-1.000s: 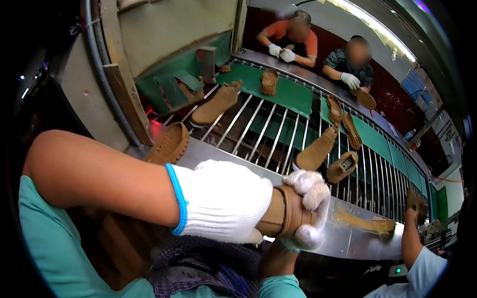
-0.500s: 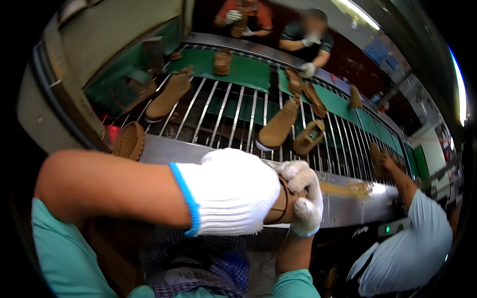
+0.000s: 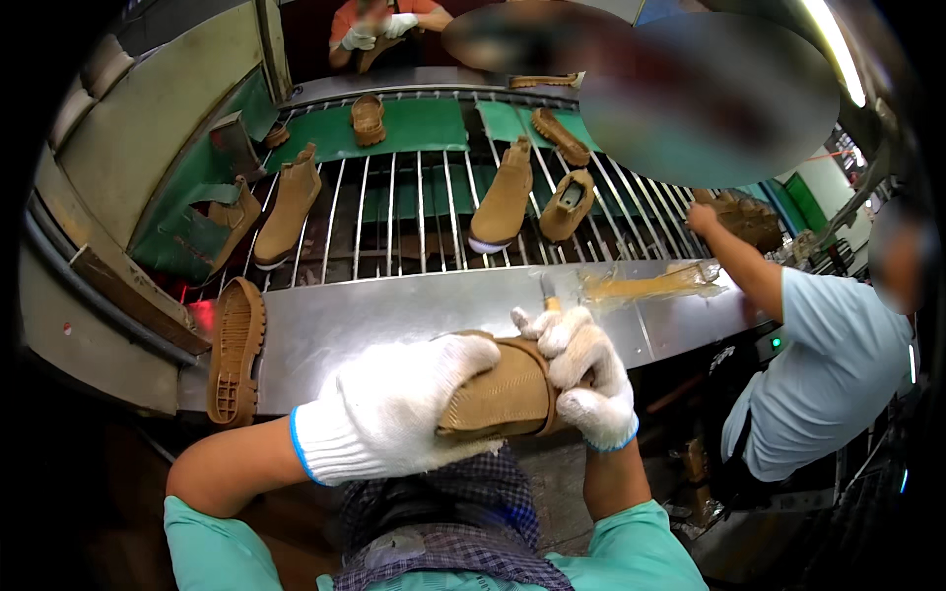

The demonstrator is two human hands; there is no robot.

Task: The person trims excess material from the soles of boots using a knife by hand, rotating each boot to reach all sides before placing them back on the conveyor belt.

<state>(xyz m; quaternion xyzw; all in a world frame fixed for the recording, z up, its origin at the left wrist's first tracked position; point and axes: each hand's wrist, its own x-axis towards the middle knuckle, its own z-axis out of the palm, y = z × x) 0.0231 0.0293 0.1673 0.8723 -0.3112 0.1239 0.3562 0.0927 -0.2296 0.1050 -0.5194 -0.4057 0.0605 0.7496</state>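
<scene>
Pos.: 1 tan boot (image 3: 498,396) sits between your hands, over the near edge of the table (image 3: 325,320). It lies to R of your L hand (image 3: 394,399) and to L of your R hand (image 3: 583,369); both touch it, so neither is nearer. Visible part runs approx. L–R; true long axis can't be confirmed, ends masked by gloves.

Hands: L closed round the L side, thumb on top; R w/ fingers bent, gripping the R end near the brown strip (image 3: 548,390).

Qty, near to far:
- Tool, tan handle (image 3: 552,296): 1, just beyond R fingers; held or lying, can't tell.
- Outsole (image 3: 235,350): 1, far L on table.
- Boots (image 3: 501,202) on conveyor rods (image 3: 421,212): 4, incl. 1 partly behind green flap.
- Outsoles (image 3: 368,120) on green sheets: 2.
- Co-workers: 1 at R (image 3: 818,364), 1 opposite (image 3: 399,15).
</scene>
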